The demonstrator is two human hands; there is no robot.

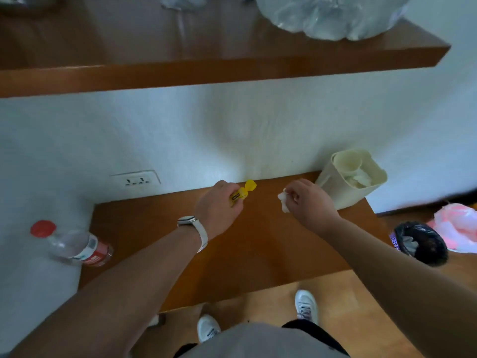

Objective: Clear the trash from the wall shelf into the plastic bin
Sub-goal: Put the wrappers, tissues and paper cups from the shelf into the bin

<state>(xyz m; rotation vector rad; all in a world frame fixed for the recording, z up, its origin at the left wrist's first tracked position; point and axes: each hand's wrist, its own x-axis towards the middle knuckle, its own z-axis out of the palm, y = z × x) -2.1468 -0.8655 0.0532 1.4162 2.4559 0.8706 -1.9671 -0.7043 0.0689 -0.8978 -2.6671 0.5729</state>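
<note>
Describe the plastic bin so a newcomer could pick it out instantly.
Find the lower wooden shelf against the white wall; the plastic bin stands at its far right corner. It is a cream open-topped tub with crumpled white paper inside, just beyond the right hand. Unlike the black-lined basket on the floor, it sits on the shelf.

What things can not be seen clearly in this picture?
Head view only:
- Wrapper: its print is too small and the left hand covers part.
- Tissue: the right hand hides part.
- Bin: its wall hides the bottom.
- Clear bag: cut by the top edge.
- Bottle: blurred label.
</note>
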